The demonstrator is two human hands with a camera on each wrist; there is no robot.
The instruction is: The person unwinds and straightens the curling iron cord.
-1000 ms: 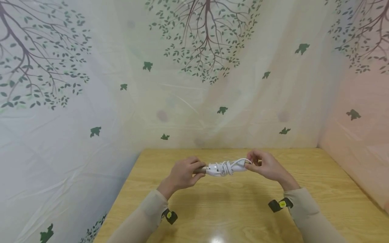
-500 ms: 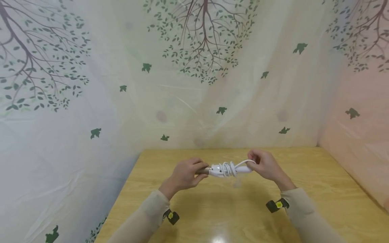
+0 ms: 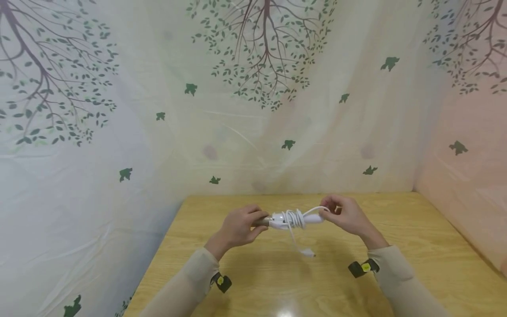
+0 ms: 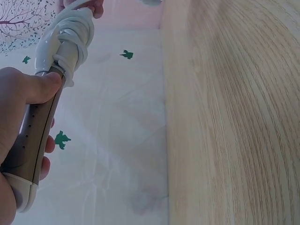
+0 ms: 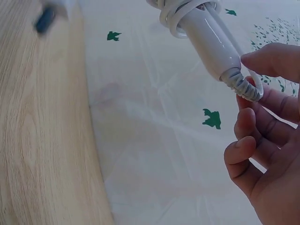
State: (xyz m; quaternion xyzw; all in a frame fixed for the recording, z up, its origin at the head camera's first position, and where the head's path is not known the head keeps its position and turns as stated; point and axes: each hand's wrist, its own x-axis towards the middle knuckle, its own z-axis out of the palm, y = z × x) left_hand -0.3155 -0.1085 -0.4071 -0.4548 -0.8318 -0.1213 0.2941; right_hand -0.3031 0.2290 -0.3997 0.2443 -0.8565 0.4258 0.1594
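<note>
A hair straightener [image 3: 314,219] with a white handle and a brown barrel is held level over the table. My left hand [image 3: 239,225] grips the brown barrel [image 4: 41,115], thumb along its top, with the white tip showing below in the left wrist view. Several turns of white cord [image 3: 295,219] wrap the handle's middle. At the handle's far end, my right hand [image 3: 347,216] pinches the cord where it bends back beside the ribbed sleeve [image 5: 241,85]; its other fingers are loosely curled. The cord's plug [image 3: 307,252] dangles below the wraps, blurred in the right wrist view.
A wood-grain table [image 3: 277,281] lies under both hands. Hanging sheets [image 3: 245,154] printed with trees and green leaves enclose its back and sides. A small dark camera [image 3: 223,284] is strapped at the left wrist, another [image 3: 356,269] at the right.
The plug end has come loose from the handle and now hangs below the wraps. A second ago it was not hanging there. Both hands stay in nearly the same places.
</note>
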